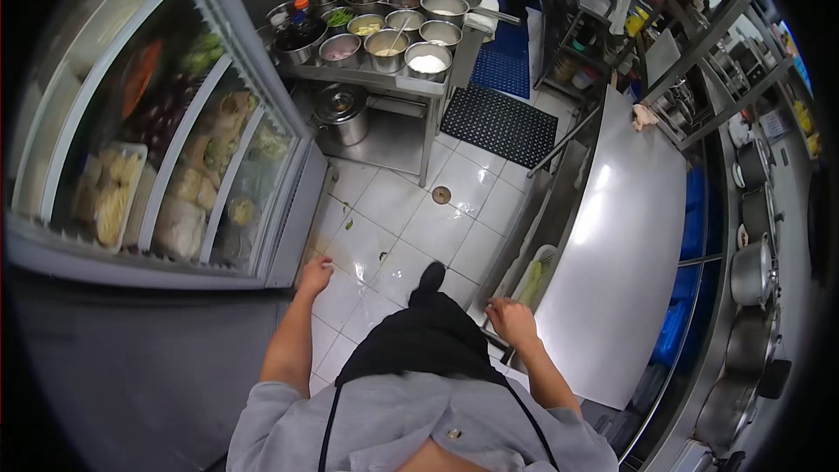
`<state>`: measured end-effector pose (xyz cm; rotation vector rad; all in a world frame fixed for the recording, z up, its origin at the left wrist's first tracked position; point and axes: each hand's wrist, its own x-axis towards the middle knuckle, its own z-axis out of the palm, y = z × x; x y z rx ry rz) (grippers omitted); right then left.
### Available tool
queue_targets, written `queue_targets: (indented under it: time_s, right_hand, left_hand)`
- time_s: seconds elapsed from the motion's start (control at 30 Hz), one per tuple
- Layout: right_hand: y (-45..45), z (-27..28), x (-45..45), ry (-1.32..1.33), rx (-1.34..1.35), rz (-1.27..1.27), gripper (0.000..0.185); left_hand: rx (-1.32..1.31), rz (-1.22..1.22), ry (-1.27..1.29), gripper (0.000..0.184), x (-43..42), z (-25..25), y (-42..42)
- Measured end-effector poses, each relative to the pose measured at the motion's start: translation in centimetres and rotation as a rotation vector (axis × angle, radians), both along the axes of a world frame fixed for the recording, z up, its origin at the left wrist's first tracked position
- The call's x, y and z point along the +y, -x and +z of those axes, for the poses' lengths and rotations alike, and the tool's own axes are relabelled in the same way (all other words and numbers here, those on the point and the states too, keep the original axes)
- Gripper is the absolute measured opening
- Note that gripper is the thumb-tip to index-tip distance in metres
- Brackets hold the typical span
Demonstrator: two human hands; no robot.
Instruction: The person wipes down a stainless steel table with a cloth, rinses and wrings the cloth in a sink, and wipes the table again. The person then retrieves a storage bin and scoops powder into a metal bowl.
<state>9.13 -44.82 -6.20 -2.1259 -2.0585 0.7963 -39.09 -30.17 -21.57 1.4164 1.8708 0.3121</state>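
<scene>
A person in a grey shirt (384, 415) and black apron (411, 345) stands on the white tiled floor (434, 232) of a restaurant-style kitchen, arms lowered to either side. The left hand (316, 276) hangs just beside the lower corner of a glass-fronted refrigerator (301, 201), its fingers loosely curled; whether they press together cannot be told from this angle. The right hand (514, 322) is bent at the fingers near the edge of a long steel table (625, 218), and whether it pinches anything or touches the metal is likewise unclear. Just beyond that hand, alongside the table, sits a white basket (550, 253) with pale green pieces (530, 283) inside. Behind the refrigerator's glass, at the person's left, produce and wrapped food fill the shelves, among them a tray of yellowish items (114, 197). Ahead, a steel counter (411, 86) carries rows of round metal containers, one holding a white substance (428, 62) and another chopped greens (340, 17); a lidded pot (342, 114) rests on its lower shelf. Small green scraps (350, 224) lie on the tiles near a round drain (441, 196), with a black perforated mat (502, 125) beyond. More pots (750, 271) line the far right.
</scene>
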Motion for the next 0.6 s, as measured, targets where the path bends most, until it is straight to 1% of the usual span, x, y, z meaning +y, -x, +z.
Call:
queue_targets:
  time_s: [0.03,0.07,0.13,0.2,0.23,0.3,0.33,0.37,0.4,0.43,0.5,0.57,0.6]
  right_hand:
    - [0.1,0.1,0.2,0.037,0.008,-0.030,0.027]
    - [0.1,-0.1,0.5,0.016,0.038,-0.048,0.027]
    - [-0.3,-1.4,1.6,0.067,0.143,-0.084,0.027]
    - [-1.0,-2.3,4.2,0.070,0.213,-0.101,0.028]
    - [-1.1,-2.3,5.8,0.056,0.201,-0.098,0.028]
    - [-1.3,-2.4,10.1,0.036,0.182,-0.086,0.027]
    - [-1.5,-2.7,12.3,-0.034,0.217,-0.078,0.027]
    - [-1.6,-2.5,14.8,-0.067,0.236,-0.063,0.027]
    - [-1.4,-2.1,17.3,-0.101,0.256,-0.051,0.027]
    - [-1.2,-1.5,19.6,-0.130,0.273,-0.041,0.026]
    - [-0.5,0.6,24.3,-0.205,0.265,0.010,0.026]
    - [0.2,2.7,28.5,-0.250,0.303,0.046,0.025]
    - [0.7,3.6,30.4,-0.261,0.347,0.050,0.025]
  left_hand:
    - [0.016,-0.069,-0.052,0.036,2.2,1.3,-1.8]
    - [-0.032,-0.127,-0.023,0.037,4.0,1.3,-3.2]
    - [-0.131,-0.233,0.025,0.038,7.3,1.3,-5.7]
    - [-0.144,-0.334,0.069,0.036,9.2,0.9,-7.6]
    - [-0.148,-0.381,0.106,0.036,9.3,0.9,-8.3]
    - [-0.169,-0.470,0.245,0.037,10.6,2.5,-9.2]
    - [-0.204,-0.511,0.301,0.037,11.5,2.9,-9.4]
    - [-0.240,-0.555,0.348,0.037,13.0,4.3,-10.0]
    - [-0.162,-0.644,0.328,0.037,14.6,5.9,-10.4]
    - [-0.207,-0.608,0.246,0.037,16.2,6.0,-10.2]
    - [-0.314,-0.530,0.187,0.031,20.3,11.1,-11.2]
    - [-0.414,-0.437,-0.031,0.027,24.6,12.0,-10.8]
    - [-0.405,-0.397,-0.128,0.027,26.6,13.8,-11.1]
